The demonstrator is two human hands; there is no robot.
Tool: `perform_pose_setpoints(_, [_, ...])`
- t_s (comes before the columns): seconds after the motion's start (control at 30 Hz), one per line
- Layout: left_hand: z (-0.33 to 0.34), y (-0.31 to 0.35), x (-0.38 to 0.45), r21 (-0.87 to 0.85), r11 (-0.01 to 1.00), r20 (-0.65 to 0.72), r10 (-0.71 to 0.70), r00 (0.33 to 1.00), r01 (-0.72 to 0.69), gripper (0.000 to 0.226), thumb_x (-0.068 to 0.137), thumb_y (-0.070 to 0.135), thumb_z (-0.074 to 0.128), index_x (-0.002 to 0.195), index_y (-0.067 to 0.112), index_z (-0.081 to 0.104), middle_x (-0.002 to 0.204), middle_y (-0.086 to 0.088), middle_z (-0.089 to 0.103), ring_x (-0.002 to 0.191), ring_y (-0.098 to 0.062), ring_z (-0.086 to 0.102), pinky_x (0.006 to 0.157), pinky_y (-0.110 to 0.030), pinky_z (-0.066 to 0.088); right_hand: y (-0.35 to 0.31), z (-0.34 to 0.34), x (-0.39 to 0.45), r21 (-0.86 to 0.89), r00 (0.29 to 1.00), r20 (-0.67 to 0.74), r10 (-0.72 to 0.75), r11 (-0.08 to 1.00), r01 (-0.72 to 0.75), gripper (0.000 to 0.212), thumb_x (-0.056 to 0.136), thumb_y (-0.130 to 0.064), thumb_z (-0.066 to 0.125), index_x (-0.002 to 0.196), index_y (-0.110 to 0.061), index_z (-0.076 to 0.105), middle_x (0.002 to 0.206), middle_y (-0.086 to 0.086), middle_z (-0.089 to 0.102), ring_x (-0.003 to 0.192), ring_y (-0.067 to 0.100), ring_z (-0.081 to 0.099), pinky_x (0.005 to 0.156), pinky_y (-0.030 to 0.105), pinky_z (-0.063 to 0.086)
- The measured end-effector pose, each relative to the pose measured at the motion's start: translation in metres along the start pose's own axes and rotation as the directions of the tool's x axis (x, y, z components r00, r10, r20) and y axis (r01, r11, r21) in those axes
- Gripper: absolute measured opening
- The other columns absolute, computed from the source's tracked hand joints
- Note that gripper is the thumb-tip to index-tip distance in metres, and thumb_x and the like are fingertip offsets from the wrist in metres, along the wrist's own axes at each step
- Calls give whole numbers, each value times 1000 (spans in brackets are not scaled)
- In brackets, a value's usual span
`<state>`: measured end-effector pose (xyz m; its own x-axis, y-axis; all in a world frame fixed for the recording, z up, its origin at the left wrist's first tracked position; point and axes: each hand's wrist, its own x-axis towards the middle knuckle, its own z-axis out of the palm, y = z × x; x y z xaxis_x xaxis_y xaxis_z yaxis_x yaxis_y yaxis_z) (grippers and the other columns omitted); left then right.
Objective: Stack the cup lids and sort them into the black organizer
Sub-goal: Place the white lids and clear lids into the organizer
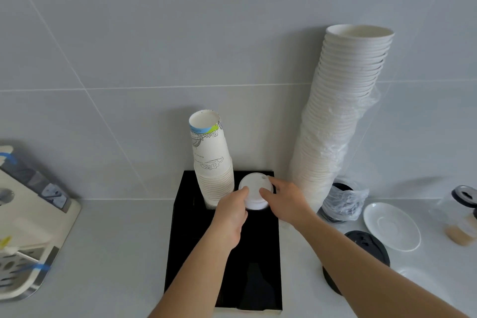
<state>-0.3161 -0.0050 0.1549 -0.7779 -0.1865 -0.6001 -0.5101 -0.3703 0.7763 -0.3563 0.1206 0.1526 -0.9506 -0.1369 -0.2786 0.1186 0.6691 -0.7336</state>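
Head cam looked down on the black organizer (185, 240) against the wall, and both hands were on a stack of white cup lids (254, 192) standing in its back right slot, just beside the paper cups (213, 162) in the back left one. Left hand (231, 214) had its fingers curled round the stack's left rim, right hand (286, 200) pinched the right rim, so the lids were clamped from both sides. Stack axis ran pretty much straight up, and it sat right between the two grips, ahead of both wrists. My guess is the move was straight down into the slot. How deep the stack sat I couldn't tell. A few black lids (367, 246) lay off to the right near a saucer (392, 226), closer to the right hand.
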Motion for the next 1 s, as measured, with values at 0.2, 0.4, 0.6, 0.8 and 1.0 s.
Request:
perform_pose_setpoints(0.2, [-24, 6, -39, -61, 995, 72, 79, 994, -75, 13, 94, 19, 57, 105, 15, 62, 106, -1, 65, 113, -19, 58, 108, -40, 42, -16, -24, -42, 409, 998, -42, 51, 912, -30, 25, 83, -31, 64, 82, -7, 71, 74, 24, 54, 73, 38, 52, 100, 46, 46])
perform_pose_setpoints(0.4, [-46, 8, -83, -196, 970, 112, 166, 980, -142, 33, 92, 21, 61, 121, 7, 63, 114, -14, 72, 105, -27, 69, 92, -39, 53, -10, -49, -87, 713, 999, 29, 45, 699, -53, 12, 97, -21, 58, 96, -15, 68, 109, 6, 71, 106, 23, 66, 104, 40, 48])
perform_pose_setpoints(0.6, [-56, 0, -130, -269, 946, 160, 230, 960, -182, 29, 93, 23, 58, 118, 9, 65, 106, -13, 76, 102, -26, 71, 92, -39, 53, 11, -74, -131, 841, 999, 5, 49, 539, -31, 27, 98, -30, 55, 114, -12, 68, 119, 8, 73, 111, 27, 68, 104, 44, 48])
perform_pose_setpoints(0.8, [-53, -21, -162, -315, 936, 181, 224, 958, -160, 32, 94, 28, 54, 117, 8, 65, 112, -15, 73, 109, -28, 67, 93, -41, 51, 37, -97, -176, 902, 996, -37, 78, 432, 0, 33, 100, -31, 49, 115, -7, 68, 115, 10, 75, 107, 28, 70, 98, 43, 51])
perform_pose_setpoints(1.0, [-34, -46, -175, -296, 944, 196, 207, 958, -144, 33, 95, 30, 52, 117, 10, 65, 113, -14, 74, 105, -27, 70, 88, -39, 51, 72, -127, -206, 916, 987, -100, 127, 399, 41, 36, 100, -31, 48, 116, -5, 67, 117, 14, 74, 108, 31, 69, 94, 42, 52])
